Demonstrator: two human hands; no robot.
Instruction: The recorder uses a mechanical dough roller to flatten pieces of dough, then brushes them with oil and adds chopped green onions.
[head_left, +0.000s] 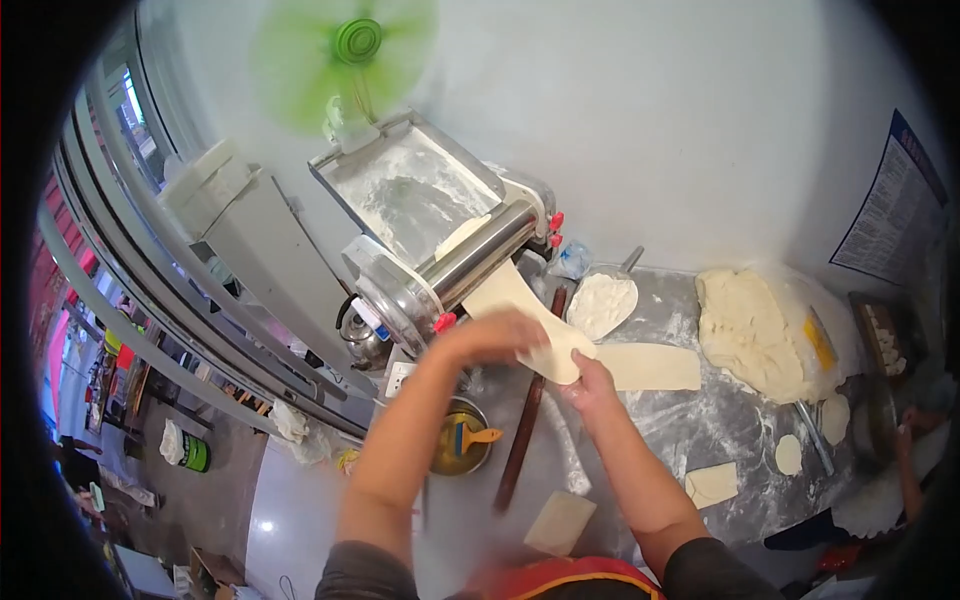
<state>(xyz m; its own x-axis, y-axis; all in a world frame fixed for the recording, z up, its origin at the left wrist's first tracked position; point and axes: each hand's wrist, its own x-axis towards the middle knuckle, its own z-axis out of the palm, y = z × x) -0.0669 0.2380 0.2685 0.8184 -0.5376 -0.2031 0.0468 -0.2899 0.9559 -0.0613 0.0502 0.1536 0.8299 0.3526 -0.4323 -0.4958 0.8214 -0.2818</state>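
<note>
A long sheet of dough (510, 296) comes out below the steel rollers (491, 247) of a dough sheeter. My right hand (589, 381) grips the sheet's hanging end, thumb on top. Above that sheet, my left hand (510, 332) is blurred by motion; whether its fingers touch the dough cannot be told. Past my right hand, another flat strip of dough (656, 367) lies on the floured worktop (652, 435). A dark wooden rolling pin (525, 442) lies partly under the sheet, between my forearms.
A scoop of flour (602, 304) and a large dough mass (750, 337) sit toward the wall. Near my left forearm is a metal bowl (450, 472) with a brush (476, 435). A green fan (358, 41) spins behind the sheeter. Another person's hand (909, 420) shows at far right.
</note>
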